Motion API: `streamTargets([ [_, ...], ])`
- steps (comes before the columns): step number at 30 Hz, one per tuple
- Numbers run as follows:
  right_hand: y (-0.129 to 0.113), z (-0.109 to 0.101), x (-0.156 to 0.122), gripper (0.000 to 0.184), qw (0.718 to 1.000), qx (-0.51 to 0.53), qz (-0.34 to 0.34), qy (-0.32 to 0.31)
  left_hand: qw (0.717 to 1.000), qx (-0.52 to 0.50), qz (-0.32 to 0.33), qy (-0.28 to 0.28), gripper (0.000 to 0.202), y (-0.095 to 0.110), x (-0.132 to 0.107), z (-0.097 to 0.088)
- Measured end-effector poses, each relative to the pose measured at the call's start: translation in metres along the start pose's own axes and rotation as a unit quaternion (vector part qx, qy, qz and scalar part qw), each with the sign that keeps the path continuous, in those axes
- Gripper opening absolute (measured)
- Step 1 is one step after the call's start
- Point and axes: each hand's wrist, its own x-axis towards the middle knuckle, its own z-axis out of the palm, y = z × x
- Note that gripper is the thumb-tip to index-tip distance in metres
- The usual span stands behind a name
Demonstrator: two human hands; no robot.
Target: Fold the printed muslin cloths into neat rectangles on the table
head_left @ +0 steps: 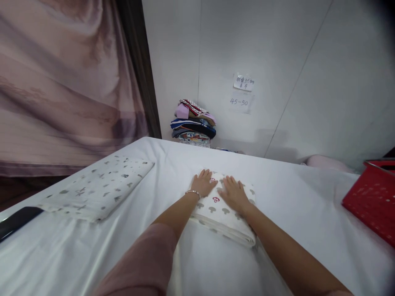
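Observation:
A white cloth with grey and red mushroom prints [226, 211] lies folded into a thick, flat rectangle in front of me. My left hand [203, 183] rests flat on its far left part, fingers stretched out, a bracelet on the wrist. On the far right part my right hand [235, 193] presses down with spread fingers. Neither hand grips anything. The folded edge nearest me shows several layers. Beneath it is a white sheet [286, 197] covering the table.
Another folded printed cloth [101, 187] lies to the left, beside a dark object [18, 222] at the edge. A red basket [373, 197] stands at the right. Behind the table rises a stack of folded fabrics [194, 125], near a curtain [68, 82] and a wall with paper notes [241, 102].

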Motion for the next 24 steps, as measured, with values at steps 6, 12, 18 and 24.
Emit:
streamTargets([
  [6,-0.005,0.018,-0.005,0.062,1.000,0.003,-0.005,-0.016,1.000,-0.019,-0.002,-0.005,0.060,0.001,0.000,-0.003],
  [12,-0.010,-0.010,-0.012,0.059,0.995,0.051,0.028,-0.087,0.995,-0.078,-0.034,-0.053,0.059,0.007,-0.009,-0.031],
  [18,-0.015,-0.006,-0.083,0.059,0.993,0.079,-0.045,-0.078,0.995,-0.043,0.085,0.032,0.055,-0.004,-0.074,-0.027],
  [24,-0.023,0.011,-0.106,0.058,0.997,-0.008,-0.079,0.009,0.997,-0.051,0.060,0.023,0.052,-0.007,-0.091,-0.014],
])
